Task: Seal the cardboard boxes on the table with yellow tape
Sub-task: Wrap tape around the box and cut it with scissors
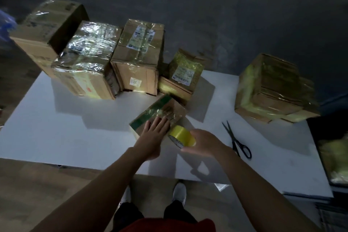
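Mid-taping: left hand flat, fingers straight, pinning small box at worktop front-centre. Right hand grips yellow tape roll at box's near edge. Next prob: pull strip across, cut w/ scissors.

Dim, soft-focus view. Light pools on my white tabletop; boxes throw shadows toward its near edge, glare streaking their wrapping.

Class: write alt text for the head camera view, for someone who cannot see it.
A person's left hand presses flat on a small brown cardboard box with a green band, while the right hand grips a roll of yellow tape beside it. Black-handled scissors lie on the white table; taped boxes stand behind.
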Available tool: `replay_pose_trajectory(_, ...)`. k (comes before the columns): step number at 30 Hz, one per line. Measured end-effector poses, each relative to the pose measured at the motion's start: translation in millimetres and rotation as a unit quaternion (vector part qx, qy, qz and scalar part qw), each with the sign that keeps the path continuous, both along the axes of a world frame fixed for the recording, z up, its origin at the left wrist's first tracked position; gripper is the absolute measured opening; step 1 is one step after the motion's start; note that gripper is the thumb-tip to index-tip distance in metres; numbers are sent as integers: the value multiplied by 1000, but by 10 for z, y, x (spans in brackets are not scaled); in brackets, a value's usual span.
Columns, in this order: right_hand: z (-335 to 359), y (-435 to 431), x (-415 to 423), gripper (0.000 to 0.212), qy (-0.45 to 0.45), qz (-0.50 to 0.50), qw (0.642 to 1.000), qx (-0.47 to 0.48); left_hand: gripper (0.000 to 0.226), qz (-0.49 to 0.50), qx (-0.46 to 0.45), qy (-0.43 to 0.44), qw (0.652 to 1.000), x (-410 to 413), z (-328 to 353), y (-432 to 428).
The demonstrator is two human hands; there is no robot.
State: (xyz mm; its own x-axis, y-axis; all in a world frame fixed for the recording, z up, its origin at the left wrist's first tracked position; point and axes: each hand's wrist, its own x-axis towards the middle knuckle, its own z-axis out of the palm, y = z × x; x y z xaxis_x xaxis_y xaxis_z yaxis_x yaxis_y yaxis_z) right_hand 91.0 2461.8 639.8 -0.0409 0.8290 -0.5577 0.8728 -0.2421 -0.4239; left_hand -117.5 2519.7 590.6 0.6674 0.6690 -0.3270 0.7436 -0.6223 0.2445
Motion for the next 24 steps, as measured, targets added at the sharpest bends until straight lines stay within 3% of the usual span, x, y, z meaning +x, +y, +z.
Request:
replay_pose_trajectory(3,39,-43,18,35,19,-18,1000,-8,97,-2,27,5,1000,70,-4,-29)
replay_pose_trajectory(10,75,-107,105,41,91,-90,992,-7,90,21,66,-5,998,103,-24,-61)
replay_pose_trajectory(13,54,-157,91,41,98,-65,993,7,93,40,64,-5,997,124,-46,-50)
replay_pose_trajectory(17,-106,-171,-8,55,98,-106,989,-24,91,23,74,23,997,124,-80,-13)
replay_pose_trajectory(24,-125,-129,-13,35,77,-100,992,-4,90,28,62,38,997,139,-86,-10)
